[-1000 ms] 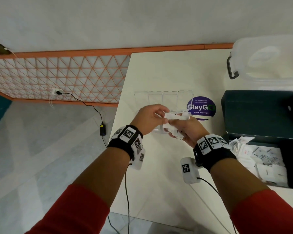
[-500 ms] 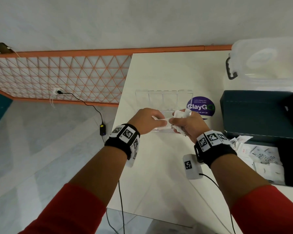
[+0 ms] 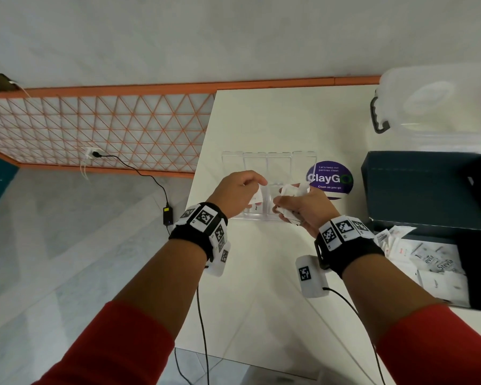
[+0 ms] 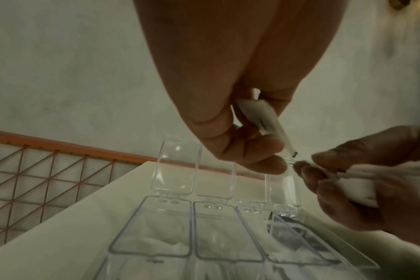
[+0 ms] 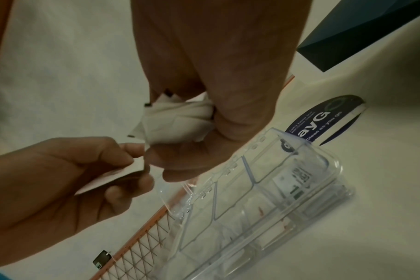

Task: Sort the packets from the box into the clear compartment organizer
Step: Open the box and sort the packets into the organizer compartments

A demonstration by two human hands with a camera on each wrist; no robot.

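White table [image 3: 261, 273] by a grey wall. Organizer [image 3: 270, 165] at 12 o'clock, lids up; box [image 3: 428, 190] at 3 o'clock. Left hand [image 3: 238, 191] pinches one packet [image 3: 257, 200]. Right hand [image 3: 299, 208] clenches a bunch of packets [image 3: 293, 190]. Risk: loose bunch may spill, mixing compartments.
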